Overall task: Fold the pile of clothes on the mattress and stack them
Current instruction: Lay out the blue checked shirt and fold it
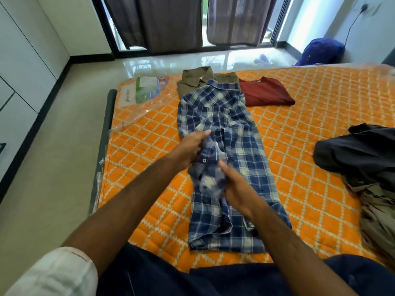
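Observation:
A blue and white plaid shirt (241, 150) lies lengthwise on the orange quilted mattress (320, 99), its sides folded inward into a long strip. My left hand (190, 148) and my right hand (237, 186) both grip a blurred sleeve of this shirt, lifted slightly over its middle. Beyond the collar sits a folded olive shirt (192, 80). Next to that lies a folded dark red shirt (267, 92). At the right edge waits a loose pile of dark and beige clothes (363, 163).
The mattress rests on a pale tiled floor (53, 167), with its left edge close by. A blue bag (320, 52) stands at the far wall under a hanging cable. Curtains cover the window at the back. Crinkled plastic wrap (141, 92) clings to the mattress's far left corner.

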